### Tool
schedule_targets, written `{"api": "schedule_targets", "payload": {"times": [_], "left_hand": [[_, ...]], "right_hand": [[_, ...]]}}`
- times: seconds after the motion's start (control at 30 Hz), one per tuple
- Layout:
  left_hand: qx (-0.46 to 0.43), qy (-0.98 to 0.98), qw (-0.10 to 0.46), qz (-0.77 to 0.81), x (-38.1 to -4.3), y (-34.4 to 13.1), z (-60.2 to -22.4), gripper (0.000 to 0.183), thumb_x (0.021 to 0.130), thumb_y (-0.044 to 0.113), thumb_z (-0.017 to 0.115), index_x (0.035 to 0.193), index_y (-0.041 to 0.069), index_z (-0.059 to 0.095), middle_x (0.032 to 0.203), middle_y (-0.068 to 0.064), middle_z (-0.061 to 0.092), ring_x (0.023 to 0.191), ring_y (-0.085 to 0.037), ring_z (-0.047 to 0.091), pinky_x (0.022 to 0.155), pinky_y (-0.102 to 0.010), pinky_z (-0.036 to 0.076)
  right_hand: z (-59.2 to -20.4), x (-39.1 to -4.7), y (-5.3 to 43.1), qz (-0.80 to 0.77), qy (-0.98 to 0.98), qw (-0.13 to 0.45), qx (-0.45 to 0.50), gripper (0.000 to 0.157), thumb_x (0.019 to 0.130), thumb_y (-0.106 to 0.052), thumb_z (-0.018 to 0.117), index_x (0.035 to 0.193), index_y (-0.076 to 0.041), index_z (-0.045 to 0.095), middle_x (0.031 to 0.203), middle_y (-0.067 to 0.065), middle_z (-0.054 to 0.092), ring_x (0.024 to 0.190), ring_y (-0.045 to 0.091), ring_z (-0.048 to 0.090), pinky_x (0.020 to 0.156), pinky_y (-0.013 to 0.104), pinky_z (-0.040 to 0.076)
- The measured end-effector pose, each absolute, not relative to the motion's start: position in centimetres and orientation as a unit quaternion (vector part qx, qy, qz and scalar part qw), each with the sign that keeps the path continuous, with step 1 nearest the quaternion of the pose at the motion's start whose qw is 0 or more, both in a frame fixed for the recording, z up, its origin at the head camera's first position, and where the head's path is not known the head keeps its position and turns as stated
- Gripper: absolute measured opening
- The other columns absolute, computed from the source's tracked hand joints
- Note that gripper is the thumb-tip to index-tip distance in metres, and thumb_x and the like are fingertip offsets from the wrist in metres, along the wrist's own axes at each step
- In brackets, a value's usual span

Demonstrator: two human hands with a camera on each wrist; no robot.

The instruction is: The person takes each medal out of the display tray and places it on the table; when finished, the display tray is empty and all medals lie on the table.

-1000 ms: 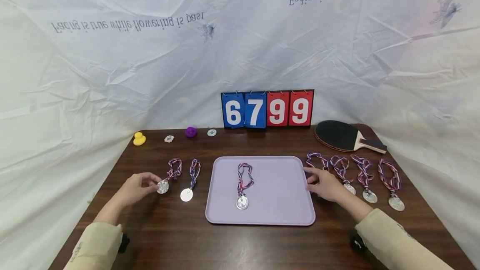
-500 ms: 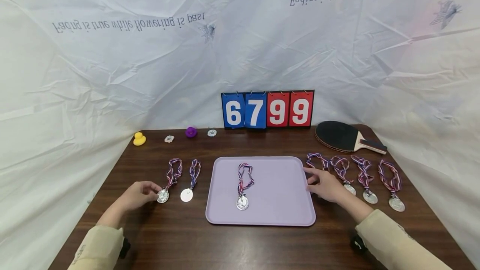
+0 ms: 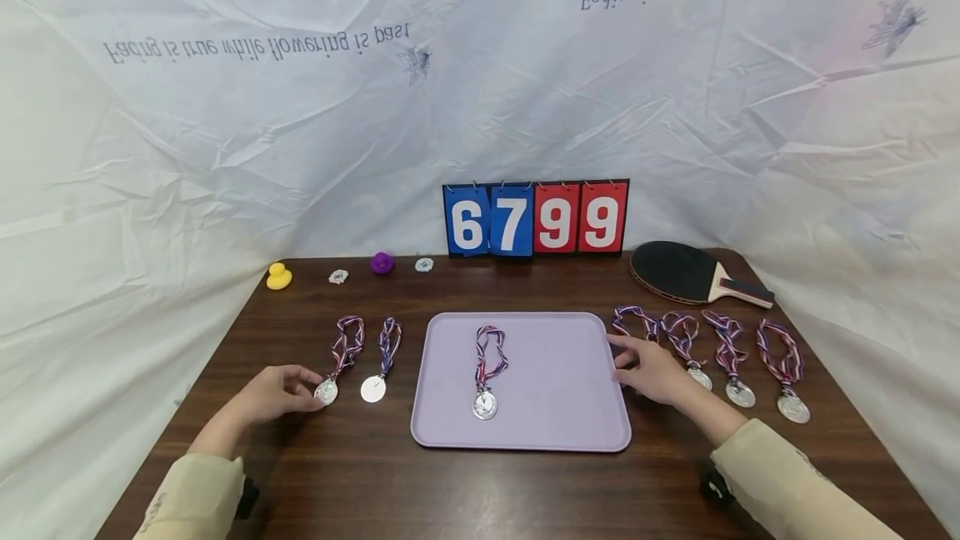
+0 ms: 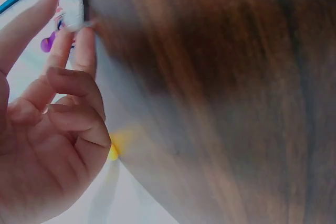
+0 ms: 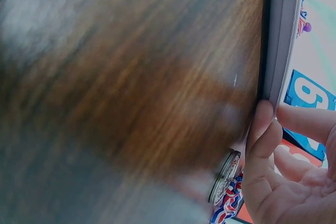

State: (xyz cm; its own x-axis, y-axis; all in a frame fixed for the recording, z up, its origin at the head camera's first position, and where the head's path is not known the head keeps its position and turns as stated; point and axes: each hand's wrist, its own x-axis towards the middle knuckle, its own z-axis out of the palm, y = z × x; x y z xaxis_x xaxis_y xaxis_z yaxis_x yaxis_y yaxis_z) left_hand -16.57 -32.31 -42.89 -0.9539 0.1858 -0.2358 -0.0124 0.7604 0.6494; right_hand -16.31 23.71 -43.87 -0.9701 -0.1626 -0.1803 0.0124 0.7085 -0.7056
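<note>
My left hand (image 3: 276,394) holds the rim of a silver medal (image 3: 326,392) between thumb and fingertips, on the table's left side. Its striped red, white and blue ribbon (image 3: 347,342) trails away behind it. In the left wrist view the medal disc (image 4: 72,3) shows at the fingertips, the other fingers curled. A second medal (image 3: 373,389) lies just right of it. On the lilac tray (image 3: 558,390) rests another ribboned medal (image 3: 484,405). My right hand (image 3: 648,369) pinches the tray's right edge; the right wrist view shows thumb and finger on its rim (image 5: 281,40).
Several ribboned medals lie right of the tray, one medal (image 3: 792,407) outermost, partly behind the right hand. Along the back stand a yellow duck (image 3: 279,277), purple duck (image 3: 382,263), chips (image 3: 338,277), a flip scoreboard (image 3: 536,219) and a table tennis bat (image 3: 675,272).
My left hand has drawn the left medal a little toward me, and its ribbon has straightened. Its thumb and fingers are now slightly wider apart. The right hand and tray stay put.
</note>
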Motion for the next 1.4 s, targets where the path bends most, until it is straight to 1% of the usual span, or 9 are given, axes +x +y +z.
{"api": "schedule_targets", "payload": {"times": [0.07, 0.17, 0.37, 0.47, 0.63, 0.73, 1.0, 1.17, 1.4], "left_hand": [[0.041, 0.932, 0.137, 0.334, -16.5, -32.5, -42.7, 0.043, 0.069, 0.026, 0.076, 0.102, 0.002, 0.063, 0.073, -0.003, 0.062, 0.068, -0.015, 0.053, 0.061, -0.031, 0.041], [0.043, 0.941, 0.103, 0.319, -16.4, -32.4, -42.2, 0.041, 0.074, 0.031, 0.072, 0.102, 0.003, 0.063, 0.075, -0.003, 0.062, 0.070, -0.016, 0.054, 0.062, -0.032, 0.041], [0.055, 0.942, 0.025, 0.329, -15.8, -29.3, -40.9, 0.030, 0.083, 0.033, 0.063, 0.099, 0.008, 0.065, 0.078, -0.004, 0.062, 0.071, -0.016, 0.052, 0.060, -0.031, 0.040], [0.068, 0.932, 0.009, 0.356, -15.6, -27.3, -40.4, 0.028, 0.084, 0.033, 0.062, 0.098, 0.010, 0.065, 0.078, -0.006, 0.063, 0.068, -0.016, 0.052, 0.056, -0.028, 0.040], [0.096, 0.915, -0.010, 0.392, -15.3, -24.2, -39.9, 0.023, 0.083, 0.032, 0.062, 0.096, 0.013, 0.066, 0.072, -0.005, 0.059, 0.061, -0.015, 0.048, 0.051, -0.026, 0.038], [0.111, 0.907, -0.003, 0.406, -15.2, -22.1, -40.1, 0.019, 0.083, 0.031, 0.063, 0.094, 0.015, 0.066, 0.071, -0.002, 0.060, 0.061, -0.014, 0.049, 0.052, -0.026, 0.040], [0.148, 0.895, 0.034, 0.420, -14.4, -16.4, -41.8, 0.013, 0.082, 0.022, 0.065, 0.089, 0.011, 0.068, 0.069, 0.005, 0.062, 0.062, -0.012, 0.055, 0.055, -0.024, 0.042], [0.161, 0.886, 0.066, 0.429, -14.0, -14.1, -42.5, 0.019, 0.080, 0.023, 0.067, 0.090, 0.007, 0.068, 0.067, 0.002, 0.060, 0.058, -0.012, 0.053, 0.050, -0.024, 0.041], [0.166, 0.887, 0.105, 0.417, -14.3, -12.6, -43.3, 0.025, 0.073, 0.023, 0.073, 0.089, 0.006, 0.068, 0.063, 0.003, 0.057, 0.054, -0.007, 0.049, 0.048, -0.023, 0.038]], "right_hand": [[-43.9, -16.3, 23.7, -0.381, 0.917, 0.116, -0.040, 0.058, 0.079, -0.007, 0.066, 0.132, -0.003, 0.042, 0.086, 0.006, 0.058, 0.058, 0.018, 0.052, 0.054, 0.031, 0.045], [-43.9, -16.2, 23.7, -0.382, 0.916, 0.118, -0.038, 0.058, 0.079, -0.007, 0.066, 0.132, -0.003, 0.042, 0.086, 0.006, 0.058, 0.059, 0.019, 0.053, 0.054, 0.031, 0.045], [-44.0, -16.3, 23.7, -0.388, 0.913, 0.118, -0.039, 0.058, 0.079, -0.007, 0.065, 0.132, -0.003, 0.041, 0.086, 0.007, 0.057, 0.058, 0.019, 0.053, 0.053, 0.031, 0.046], [-44.0, -16.3, 23.7, -0.389, 0.913, 0.117, -0.041, 0.059, 0.079, -0.006, 0.065, 0.132, -0.003, 0.041, 0.086, 0.007, 0.058, 0.057, 0.019, 0.053, 0.052, 0.032, 0.046], [-43.9, -16.3, 23.6, -0.391, 0.912, 0.116, -0.044, 0.059, 0.079, -0.006, 0.065, 0.132, -0.003, 0.041, 0.086, 0.007, 0.058, 0.057, 0.020, 0.053, 0.052, 0.032, 0.046], [-44.0, -16.3, 23.6, -0.390, 0.912, 0.115, -0.043, 0.058, 0.079, -0.006, 0.065, 0.132, -0.003, 0.041, 0.086, 0.007, 0.057, 0.057, 0.020, 0.053, 0.052, 0.032, 0.046], [-44.1, -16.3, 23.7, -0.382, 0.917, 0.113, -0.038, 0.058, 0.079, -0.007, 0.065, 0.132, -0.004, 0.042, 0.088, 0.007, 0.058, 0.058, 0.019, 0.053, 0.053, 0.031, 0.046], [-44.0, -16.3, 23.7, -0.382, 0.916, 0.114, -0.036, 0.058, 0.079, -0.007, 0.065, 0.132, -0.004, 0.041, 0.088, 0.007, 0.058, 0.058, 0.019, 0.053, 0.053, 0.031, 0.045], [-44.0, -16.3, 23.7, -0.385, 0.915, 0.106, -0.053, 0.057, 0.079, -0.005, 0.065, 0.131, -0.001, 0.042, 0.084, 0.007, 0.058, 0.056, 0.018, 0.052, 0.051, 0.031, 0.045]]}}
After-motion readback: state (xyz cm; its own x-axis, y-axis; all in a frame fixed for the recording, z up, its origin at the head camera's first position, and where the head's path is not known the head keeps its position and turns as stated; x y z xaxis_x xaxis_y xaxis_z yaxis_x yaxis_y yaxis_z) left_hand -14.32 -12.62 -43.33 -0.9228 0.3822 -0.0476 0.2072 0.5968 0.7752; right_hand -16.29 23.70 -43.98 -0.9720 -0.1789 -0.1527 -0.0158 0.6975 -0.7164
